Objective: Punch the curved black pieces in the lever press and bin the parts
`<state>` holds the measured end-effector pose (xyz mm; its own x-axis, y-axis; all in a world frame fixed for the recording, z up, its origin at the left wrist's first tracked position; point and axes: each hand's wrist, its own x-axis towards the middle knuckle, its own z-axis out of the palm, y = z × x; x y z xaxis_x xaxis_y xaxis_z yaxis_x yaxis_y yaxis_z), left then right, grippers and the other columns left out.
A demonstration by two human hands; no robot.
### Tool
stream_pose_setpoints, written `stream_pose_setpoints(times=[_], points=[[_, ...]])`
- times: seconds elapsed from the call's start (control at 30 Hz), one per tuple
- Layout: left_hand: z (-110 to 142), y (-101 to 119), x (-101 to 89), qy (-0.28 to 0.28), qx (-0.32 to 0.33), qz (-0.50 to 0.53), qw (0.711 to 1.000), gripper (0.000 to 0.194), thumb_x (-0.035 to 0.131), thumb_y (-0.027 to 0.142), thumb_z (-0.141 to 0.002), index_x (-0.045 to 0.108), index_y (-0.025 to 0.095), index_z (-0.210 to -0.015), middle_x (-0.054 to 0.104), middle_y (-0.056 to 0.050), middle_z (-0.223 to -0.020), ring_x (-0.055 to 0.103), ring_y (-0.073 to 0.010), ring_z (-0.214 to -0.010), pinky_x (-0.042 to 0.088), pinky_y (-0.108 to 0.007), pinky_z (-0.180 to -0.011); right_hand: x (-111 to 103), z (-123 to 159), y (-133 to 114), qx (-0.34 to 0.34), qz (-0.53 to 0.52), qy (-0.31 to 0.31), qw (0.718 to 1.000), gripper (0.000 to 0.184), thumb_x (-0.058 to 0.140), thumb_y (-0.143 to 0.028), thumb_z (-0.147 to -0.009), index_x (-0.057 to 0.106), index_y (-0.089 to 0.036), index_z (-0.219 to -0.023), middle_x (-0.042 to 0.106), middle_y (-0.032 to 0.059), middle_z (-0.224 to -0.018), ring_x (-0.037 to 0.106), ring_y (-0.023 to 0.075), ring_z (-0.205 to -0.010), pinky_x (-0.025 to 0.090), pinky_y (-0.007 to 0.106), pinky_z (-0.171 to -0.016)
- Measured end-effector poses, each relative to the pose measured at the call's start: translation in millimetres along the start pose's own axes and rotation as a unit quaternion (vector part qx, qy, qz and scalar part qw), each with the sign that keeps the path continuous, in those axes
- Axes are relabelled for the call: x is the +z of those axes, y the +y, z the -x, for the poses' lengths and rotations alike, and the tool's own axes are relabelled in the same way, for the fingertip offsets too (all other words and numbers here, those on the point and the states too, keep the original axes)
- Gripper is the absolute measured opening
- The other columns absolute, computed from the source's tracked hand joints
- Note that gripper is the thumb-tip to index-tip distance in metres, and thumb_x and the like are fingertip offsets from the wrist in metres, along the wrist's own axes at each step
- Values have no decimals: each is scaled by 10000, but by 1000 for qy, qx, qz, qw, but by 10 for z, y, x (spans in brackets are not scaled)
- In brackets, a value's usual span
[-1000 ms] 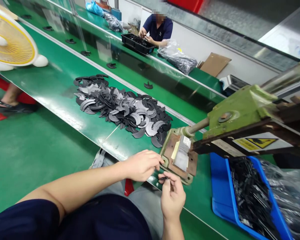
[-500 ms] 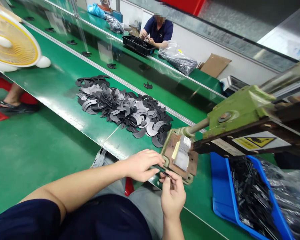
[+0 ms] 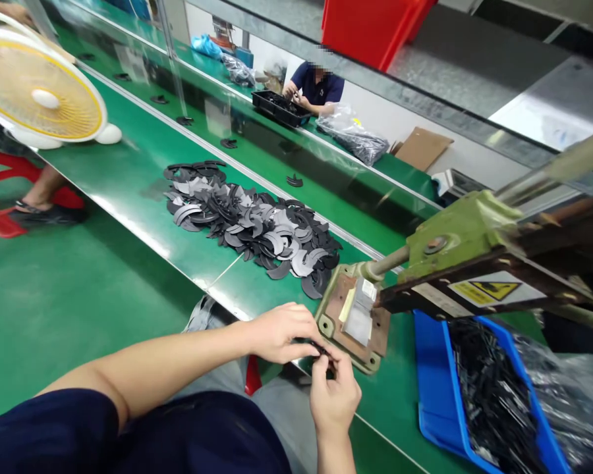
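Observation:
My left hand (image 3: 281, 332) and my right hand (image 3: 332, 392) meet at the near edge of the green bench, just left of a brown metal plate (image 3: 356, 319). Both pinch a small black part (image 3: 320, 347) between their fingertips. The plate lies under the arm of a green press (image 3: 467, 247). A pile of black and grey crescent-shaped pieces (image 3: 254, 224) lies on the bench beyond my hands.
A blue bin (image 3: 432, 382) of thin black parts stands at the right. A yellow fan (image 3: 39, 95) stands at the far left. Across the conveyor a person (image 3: 316, 85) works over a black tray (image 3: 281, 107). Clear bags and a red crate (image 3: 373, 26) sit behind.
My hands have come together, and both now pinch the small black part. The view has shifted down and right a little.

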<state>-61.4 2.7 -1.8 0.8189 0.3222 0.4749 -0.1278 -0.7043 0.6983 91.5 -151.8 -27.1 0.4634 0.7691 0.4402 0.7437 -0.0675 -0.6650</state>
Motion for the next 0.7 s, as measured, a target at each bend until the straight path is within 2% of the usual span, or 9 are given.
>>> stream_pose_setpoints(times=[0.4, 0.7], points=[[13, 14, -1, -15, -19, -13, 1000, 254, 625, 419, -1015, 738, 240, -1156, 785, -54, -1044, 701, -199, -1012, 480, -352, -935, -15, -11, -56, -7, 14, -7, 1000, 197, 563, -328, -994, 708, -212, -1060, 768, 39, -952, 726, 169, -800, 567, 270, -756], [-1, 25, -23, -3, -24, 1, 1000, 234, 627, 395, -1015, 747, 208, -1086, 786, -59, -997, 700, -197, -973, 499, -346, -928, 5, -22, -103, -7, -3, -3, 1000, 174, 563, -291, -985, 704, -218, -1057, 763, 26, -950, 730, 159, -827, 571, 265, -780]])
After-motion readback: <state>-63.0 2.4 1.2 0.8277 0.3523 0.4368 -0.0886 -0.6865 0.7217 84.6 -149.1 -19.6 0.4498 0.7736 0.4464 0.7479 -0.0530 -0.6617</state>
